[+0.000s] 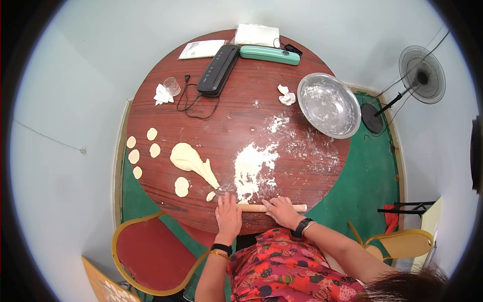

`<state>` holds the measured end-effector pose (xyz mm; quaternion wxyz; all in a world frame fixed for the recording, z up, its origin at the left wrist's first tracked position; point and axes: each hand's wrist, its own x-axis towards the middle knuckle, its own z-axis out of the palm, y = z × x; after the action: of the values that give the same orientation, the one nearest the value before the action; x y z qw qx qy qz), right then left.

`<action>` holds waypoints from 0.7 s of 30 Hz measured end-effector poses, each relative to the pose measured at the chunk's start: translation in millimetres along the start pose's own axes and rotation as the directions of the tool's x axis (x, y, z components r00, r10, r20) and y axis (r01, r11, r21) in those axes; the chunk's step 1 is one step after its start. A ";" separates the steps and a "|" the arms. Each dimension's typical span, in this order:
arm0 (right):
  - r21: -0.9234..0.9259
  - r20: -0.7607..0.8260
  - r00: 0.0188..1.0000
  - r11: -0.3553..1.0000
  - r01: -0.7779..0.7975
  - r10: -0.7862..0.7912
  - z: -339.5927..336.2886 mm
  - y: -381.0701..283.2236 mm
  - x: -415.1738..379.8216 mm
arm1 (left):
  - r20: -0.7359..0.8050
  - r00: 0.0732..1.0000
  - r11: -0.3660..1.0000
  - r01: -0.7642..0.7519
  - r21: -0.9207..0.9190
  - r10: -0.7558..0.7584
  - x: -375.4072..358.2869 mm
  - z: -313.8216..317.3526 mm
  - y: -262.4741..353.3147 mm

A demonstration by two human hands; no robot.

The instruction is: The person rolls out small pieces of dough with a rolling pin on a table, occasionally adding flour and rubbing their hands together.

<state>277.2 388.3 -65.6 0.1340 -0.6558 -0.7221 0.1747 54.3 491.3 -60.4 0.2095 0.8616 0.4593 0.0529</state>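
A wooden rolling pin (254, 208) lies crosswise near the front edge of the round table. My left hand (229, 216) holds its left end under the palm, fingers pointing forward. My right hand (283, 212) grips the pin toward its right end. A bit of pale dough (243, 202) shows at the pin's far side, mostly hidden. Just beyond my left hand lies a small dough piece (211, 196). Farther left is a large dough lump (186, 157) with a tapering tail. White flour (250, 168) is spread ahead of the pin.
Several flat dough rounds (134, 156) lie at the table's left, others (181, 186) nearer. A floury metal basin (329, 105) stands at right. Behind are a black appliance (219, 70), a green appliance (269, 54) and a glass (172, 86). A chair (151, 254) stands front left, a fan (421, 75) right.
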 end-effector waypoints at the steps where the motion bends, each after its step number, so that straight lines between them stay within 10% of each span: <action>1: -0.024 -0.010 1.000 1.000 -0.019 0.019 -3.6 -4.2 -2.5 | 0.056 0.998 1.000 -0.011 0.025 0.009 4.1 -1.9 -2.6; 21: -0.028 -0.155 0.937 0.947 -0.320 0.312 -7.6 1.9 30.0 | 0.148 0.989 0.989 0.003 0.147 -0.025 76.5 -3.8 -5.7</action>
<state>278.9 418.8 -60.6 0.1403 -0.7778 -0.5997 0.1254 92.7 557.5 -67.1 0.1798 0.8730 0.4509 -0.0469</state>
